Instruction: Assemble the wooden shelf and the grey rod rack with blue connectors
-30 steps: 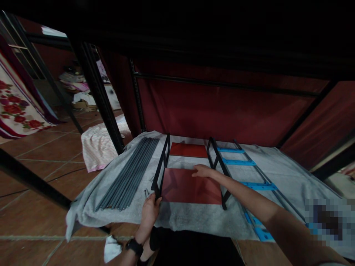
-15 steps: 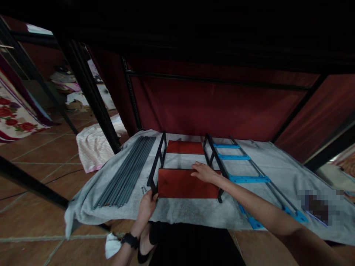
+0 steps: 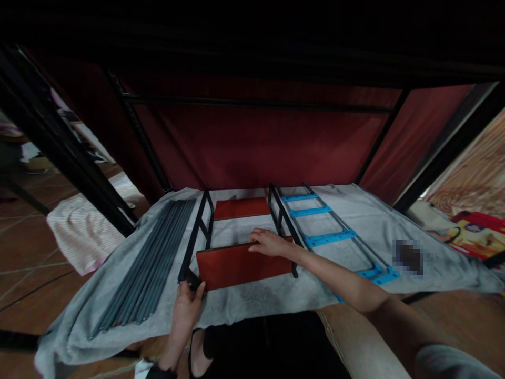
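A reddish-brown board (image 3: 244, 266) stands on edge at the near side, between two black metal frames. My right hand (image 3: 270, 243) grips its top edge, fingers bent over toward the back. At the lower left, my left hand (image 3: 188, 305) is closed around the foot of the left black frame (image 3: 194, 239), its thumb against the board's corner. The board's left end sits slightly forward of that frame. Behind, a second reddish-brown board (image 3: 240, 208) spans the two frames. The right black frame (image 3: 290, 223) stands just past my right hand.
Several grey metal tubes (image 3: 145, 263) lie side by side at left on the grey cloth (image 3: 252, 302). To the right lies a ladder-like assembly of tubes and blue plastic brackets (image 3: 329, 238), then a blurred dark object (image 3: 409, 258). Black posts and a dark overhang surround the surface.
My view has turned to the right, so things sit further left. The near board has tilted, its left end now angled out from the left frame. Both hands keep their places on the parts.
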`<state>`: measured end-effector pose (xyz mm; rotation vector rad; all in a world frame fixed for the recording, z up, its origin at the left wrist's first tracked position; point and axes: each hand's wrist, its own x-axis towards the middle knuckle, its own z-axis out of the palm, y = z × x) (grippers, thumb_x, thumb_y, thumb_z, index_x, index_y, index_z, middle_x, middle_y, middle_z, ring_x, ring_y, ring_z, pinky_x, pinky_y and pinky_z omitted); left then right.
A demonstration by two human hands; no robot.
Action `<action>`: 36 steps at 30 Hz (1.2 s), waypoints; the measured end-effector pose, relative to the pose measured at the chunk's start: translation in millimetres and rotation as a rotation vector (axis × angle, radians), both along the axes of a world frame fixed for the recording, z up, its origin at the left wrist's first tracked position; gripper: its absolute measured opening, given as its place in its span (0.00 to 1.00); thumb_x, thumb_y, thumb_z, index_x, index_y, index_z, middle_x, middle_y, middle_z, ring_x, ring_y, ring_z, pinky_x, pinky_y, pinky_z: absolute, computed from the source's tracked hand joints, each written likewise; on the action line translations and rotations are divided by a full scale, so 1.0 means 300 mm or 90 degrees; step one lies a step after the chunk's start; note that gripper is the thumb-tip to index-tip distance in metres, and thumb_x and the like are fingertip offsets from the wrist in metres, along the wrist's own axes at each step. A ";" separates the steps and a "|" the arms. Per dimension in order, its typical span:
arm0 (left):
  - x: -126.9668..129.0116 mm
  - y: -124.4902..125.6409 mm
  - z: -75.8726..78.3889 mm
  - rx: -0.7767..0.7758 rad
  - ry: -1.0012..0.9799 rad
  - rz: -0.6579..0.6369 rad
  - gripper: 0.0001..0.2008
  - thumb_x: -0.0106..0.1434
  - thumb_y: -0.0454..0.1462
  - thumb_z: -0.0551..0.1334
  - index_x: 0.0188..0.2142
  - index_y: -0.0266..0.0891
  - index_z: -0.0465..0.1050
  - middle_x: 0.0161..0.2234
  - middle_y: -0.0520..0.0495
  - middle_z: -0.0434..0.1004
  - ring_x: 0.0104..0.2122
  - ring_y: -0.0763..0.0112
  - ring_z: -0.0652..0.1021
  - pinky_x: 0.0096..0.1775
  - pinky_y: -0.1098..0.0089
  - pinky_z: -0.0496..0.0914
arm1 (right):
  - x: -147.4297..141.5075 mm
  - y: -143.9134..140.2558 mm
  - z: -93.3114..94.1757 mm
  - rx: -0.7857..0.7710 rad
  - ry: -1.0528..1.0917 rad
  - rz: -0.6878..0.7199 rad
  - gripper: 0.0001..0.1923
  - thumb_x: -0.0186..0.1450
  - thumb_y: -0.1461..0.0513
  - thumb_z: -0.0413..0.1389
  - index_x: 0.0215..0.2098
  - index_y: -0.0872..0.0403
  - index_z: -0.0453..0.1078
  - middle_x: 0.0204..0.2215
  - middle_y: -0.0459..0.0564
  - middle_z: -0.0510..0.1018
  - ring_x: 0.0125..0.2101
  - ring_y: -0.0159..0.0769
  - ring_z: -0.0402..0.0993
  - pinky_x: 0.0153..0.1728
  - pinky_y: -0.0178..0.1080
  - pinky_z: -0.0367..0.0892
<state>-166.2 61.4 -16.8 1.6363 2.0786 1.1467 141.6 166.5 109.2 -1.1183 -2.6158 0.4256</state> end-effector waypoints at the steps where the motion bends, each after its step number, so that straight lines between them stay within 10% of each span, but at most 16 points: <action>1: 0.004 0.001 0.005 0.014 -0.017 -0.003 0.19 0.58 0.52 0.58 0.39 0.41 0.68 0.36 0.41 0.80 0.39 0.53 0.81 0.41 0.56 0.75 | 0.001 -0.006 0.003 0.003 0.004 0.003 0.08 0.67 0.58 0.59 0.42 0.53 0.71 0.42 0.49 0.74 0.41 0.36 0.73 0.41 0.36 0.64; 15: 0.078 -0.028 0.121 0.064 -0.134 0.002 0.23 0.62 0.51 0.57 0.50 0.38 0.68 0.48 0.36 0.77 0.51 0.53 0.77 0.55 0.54 0.69 | 0.021 -0.178 0.004 0.010 0.009 -0.052 0.09 0.71 0.57 0.53 0.45 0.52 0.69 0.46 0.50 0.73 0.44 0.37 0.73 0.41 0.37 0.65; 36: 0.128 -0.044 0.147 0.129 -0.258 -0.023 0.29 0.63 0.49 0.61 0.58 0.35 0.64 0.52 0.36 0.75 0.56 0.55 0.74 0.59 0.54 0.66 | 0.014 -0.238 -0.005 0.022 0.001 -0.092 0.11 0.74 0.57 0.48 0.48 0.51 0.69 0.46 0.50 0.75 0.43 0.37 0.76 0.43 0.37 0.67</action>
